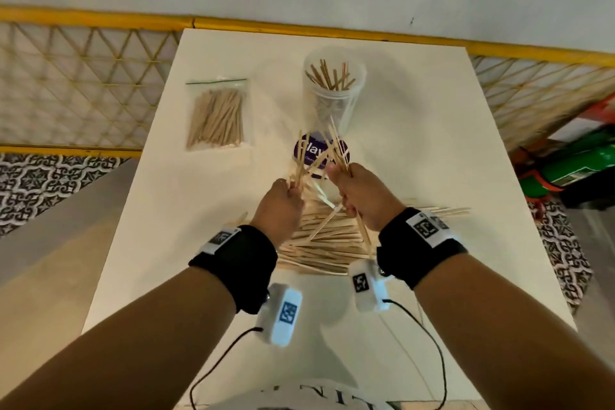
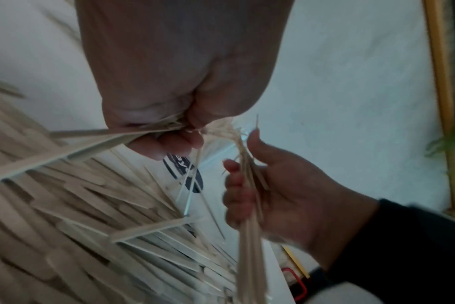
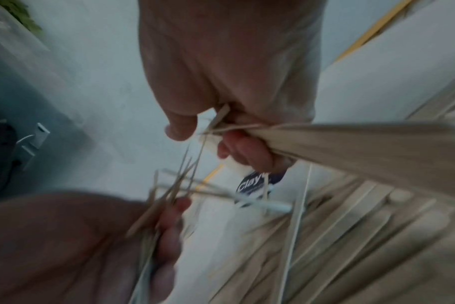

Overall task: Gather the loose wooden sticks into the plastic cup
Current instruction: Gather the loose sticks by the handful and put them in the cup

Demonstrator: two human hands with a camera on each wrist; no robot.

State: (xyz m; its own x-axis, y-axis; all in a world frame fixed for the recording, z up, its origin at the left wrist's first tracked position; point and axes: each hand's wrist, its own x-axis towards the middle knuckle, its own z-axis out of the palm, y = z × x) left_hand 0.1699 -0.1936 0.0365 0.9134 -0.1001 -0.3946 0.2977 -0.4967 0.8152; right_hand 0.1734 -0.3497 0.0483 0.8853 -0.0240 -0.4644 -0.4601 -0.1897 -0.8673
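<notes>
A tall clear plastic cup (image 1: 333, 90) stands at the far middle of the white table (image 1: 432, 143), with several wooden sticks upright in it. A big pile of loose flat sticks (image 1: 319, 243) lies under my wrists. My left hand (image 1: 283, 200) grips a fanned bunch of sticks (image 1: 301, 156) above the pile. My right hand (image 1: 359, 190) grips another bunch (image 1: 337, 146), its tips pointing toward the cup. In the left wrist view my left hand (image 2: 166, 123) clutches sticks while the right hand (image 2: 268, 189) holds thin ones. The right wrist view shows the right hand (image 3: 231, 131) curled round a bundle.
A sealed clear bag of sticks (image 1: 216, 115) lies at the far left of the table. A round purple lid (image 1: 319, 153) rests in front of the cup. Yellow lattice fencing (image 1: 83, 76) runs behind the table. Green and orange objects (image 1: 579, 163) sit at the right.
</notes>
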